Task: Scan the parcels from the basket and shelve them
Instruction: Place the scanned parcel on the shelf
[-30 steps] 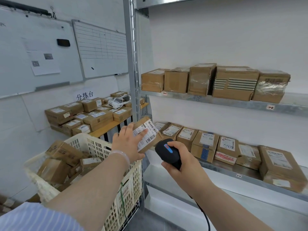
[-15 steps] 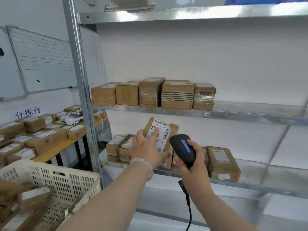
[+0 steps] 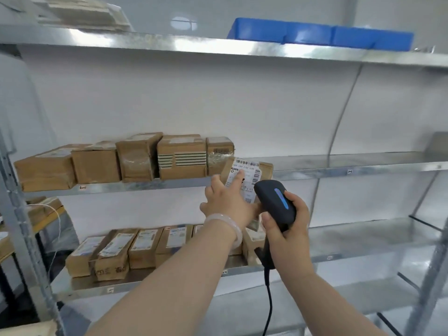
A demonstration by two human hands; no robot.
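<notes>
Parcel [image 3: 253, 170] is gripped in the left hand [image 3: 226, 202], fingers across its label, up at the middle shelf [image 3: 339, 169] edge, just right of the five boxes [image 3: 181, 161] lined up there. Right hand [image 3: 288, 229] is wrapped round the one scanner [image 3: 275, 202]. Can't tell if it's scanned; shelving is left. Lower shelf [image 3: 339, 258] has roughly six more.

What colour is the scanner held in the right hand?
The scanner is black with a blue strip on top; the head view, the only one, shows it clearly.
</notes>
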